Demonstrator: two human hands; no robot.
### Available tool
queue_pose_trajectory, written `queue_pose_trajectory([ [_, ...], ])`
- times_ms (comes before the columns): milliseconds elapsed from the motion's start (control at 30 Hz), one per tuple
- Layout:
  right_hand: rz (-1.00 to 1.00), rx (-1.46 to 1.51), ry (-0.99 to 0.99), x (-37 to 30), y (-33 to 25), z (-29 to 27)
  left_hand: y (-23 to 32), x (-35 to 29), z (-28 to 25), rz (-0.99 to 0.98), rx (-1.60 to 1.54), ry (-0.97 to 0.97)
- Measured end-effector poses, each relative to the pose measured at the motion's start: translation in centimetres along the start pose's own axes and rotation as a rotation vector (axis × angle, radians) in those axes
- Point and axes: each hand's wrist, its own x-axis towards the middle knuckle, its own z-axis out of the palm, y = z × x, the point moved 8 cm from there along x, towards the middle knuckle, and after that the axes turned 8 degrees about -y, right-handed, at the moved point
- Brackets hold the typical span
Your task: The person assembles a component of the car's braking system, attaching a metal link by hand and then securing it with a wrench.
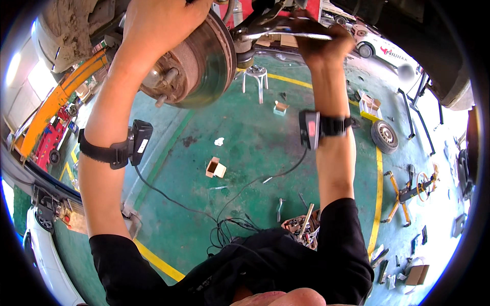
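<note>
Overhead hangs a rusty brake disc point(204, 66) with its hub and studs towards my left. My left hand point(163, 25) lies over the top of the disc; its fingers run behind it and past the upper edge, so their grip is hidden. To the right of the disc, my right hand point(326, 43) is closed round a long silver wrench point(291, 35), somewhat blurred. The wrench's far end meets the joint point(244, 46) beside the disc, among dark suspension arms. Both forearms are raised and wear strapped black devices.
An orange lift arm point(66, 97) stands at the left. On the green floor below are a metal stool point(255, 76), small open boxes point(215, 167), a loose wheel point(384, 136), a basket of tools point(301, 227) and a yellow-legged stand point(403, 199). Cables point(224, 224) dangle near my chest.
</note>
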Motion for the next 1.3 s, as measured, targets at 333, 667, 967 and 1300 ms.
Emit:
queue_pose_trajectory([
  [333,-0.520,-0.228,-0.052,-9.3,-5.7,8.6,-0.3,-0.3,-0.2,0.041,0.001,0.019],
  [667,0.078,0.249,-0.148,0.0,1.3,2.1,-2.2,-0.1,1.3,0.022,0.107,-0.007],
  [967,-0.355,-0.245,0.152,-5.5,-4.3,3.2,-0.4,0.0,0.2,0.003,-0.067,0.008],
  [1300,-0.425,-0.056,-0.200,-7.5,-5.2,6.9,0.0,0.1,0.0,0.054,0.028,0.047],
])
